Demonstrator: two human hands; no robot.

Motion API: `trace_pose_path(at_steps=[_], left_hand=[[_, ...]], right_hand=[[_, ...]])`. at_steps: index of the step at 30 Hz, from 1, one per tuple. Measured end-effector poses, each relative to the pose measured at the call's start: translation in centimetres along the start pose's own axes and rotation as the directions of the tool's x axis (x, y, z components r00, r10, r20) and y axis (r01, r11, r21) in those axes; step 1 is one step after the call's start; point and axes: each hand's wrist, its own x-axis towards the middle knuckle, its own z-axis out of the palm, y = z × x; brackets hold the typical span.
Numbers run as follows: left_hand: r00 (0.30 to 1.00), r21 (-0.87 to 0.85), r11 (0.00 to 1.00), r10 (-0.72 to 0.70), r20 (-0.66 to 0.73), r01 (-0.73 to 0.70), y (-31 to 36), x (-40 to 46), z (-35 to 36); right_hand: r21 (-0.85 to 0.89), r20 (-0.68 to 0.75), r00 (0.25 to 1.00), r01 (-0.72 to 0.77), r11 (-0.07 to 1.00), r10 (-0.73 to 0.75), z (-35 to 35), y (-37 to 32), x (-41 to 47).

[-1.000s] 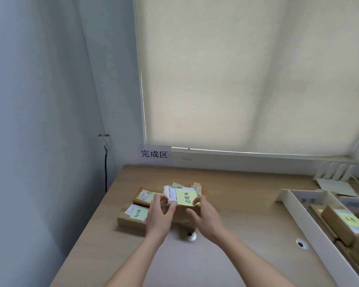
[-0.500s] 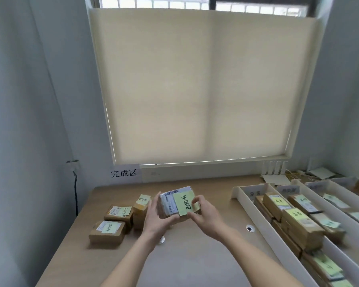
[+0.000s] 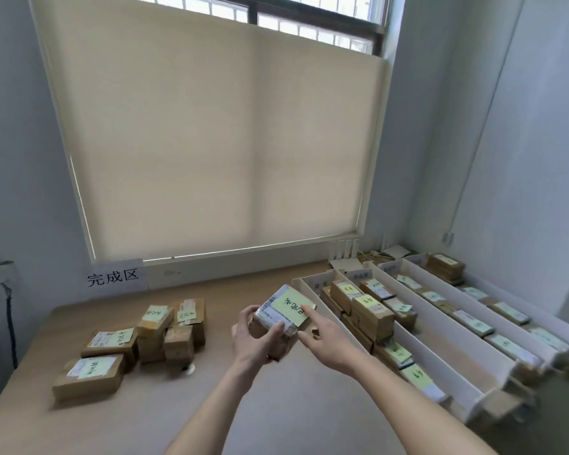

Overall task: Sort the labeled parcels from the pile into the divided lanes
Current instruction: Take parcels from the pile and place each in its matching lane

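**Parcel held over the surface, lanes waiting at right**

At centre frame I have a small cardboard parcel (image 3: 281, 318) up off the wooden surface (image 3: 276, 408), a green handwritten note and a white shipping label on its top face. My left hand (image 3: 255, 338) wraps it from the near-left side, thumb lying across the top edge and fingers curled under. My right hand (image 3: 322, 334) is at the parcel's right end; its fingers look loosely extended, touching or just beside the box, and I cannot tell whether they grip it.

The rest of the pile (image 3: 138, 336) sits at lower left, below a wall sign (image 3: 112, 277). The white divided lanes (image 3: 440, 323) run along the right of the frame, already carrying rows of labeled boxes.

My read: the box is stiff and light enough for one hand, with taped faces that may be a little slick. The note looks loosely stuck, so I would hold the bare cardboard sides and keep my fingers off the paper.
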Motion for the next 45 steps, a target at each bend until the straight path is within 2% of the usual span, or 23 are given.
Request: trace_pose_path(at_steps=[5,9,11,15,21,28,34,45], left_hand=[[0.998,0.095,0.994,0.045,0.054,-0.050,-1.2,-3.1,6.0],[0.983,0.158,0.979,0.104,0.154,-0.128,-1.0,-5.1,11.2],[0.960,0.165,0.968,0.148,0.239,-0.190,-0.5,-6.0,14.0],[0.887,0.099,0.957,0.211,0.411,-0.273,0.6,-8.0,20.2],[0.818,0.102,0.933,0.247,0.520,-0.347,1.5,-9.8,30.3],[0.768,0.125,0.905,0.264,0.584,-0.406,2.6,-12.6,43.5],[0.737,0.127,0.873,0.310,0.601,-0.471,4.0,-16.1,54.6],[0.659,0.104,0.883,0.258,0.707,-0.458,3.8,-17.7,71.3]], right_hand=[[0.085,0.041,0.992,-0.120,0.989,0.117,-2.9,2.5,-6.4],[0.024,-0.082,0.986,-0.145,0.989,0.147,-6.6,5.3,-10.4],[0.019,-0.147,0.975,-0.164,0.986,0.165,-8.7,6.9,-12.2],[0.015,-0.186,0.964,-0.190,0.982,0.190,-13.1,10.6,-15.3],[0.018,-0.222,0.939,-0.266,0.964,0.263,-20.2,17.3,-19.4],[0.080,-0.241,0.915,-0.314,0.946,0.324,-29.0,26.9,-23.0],[0.059,-0.289,0.891,-0.349,0.935,0.351,-36.4,34.6,-26.9],[0.065,-0.342,0.847,-0.411,0.909,0.407,-46.6,46.6,-31.0]])
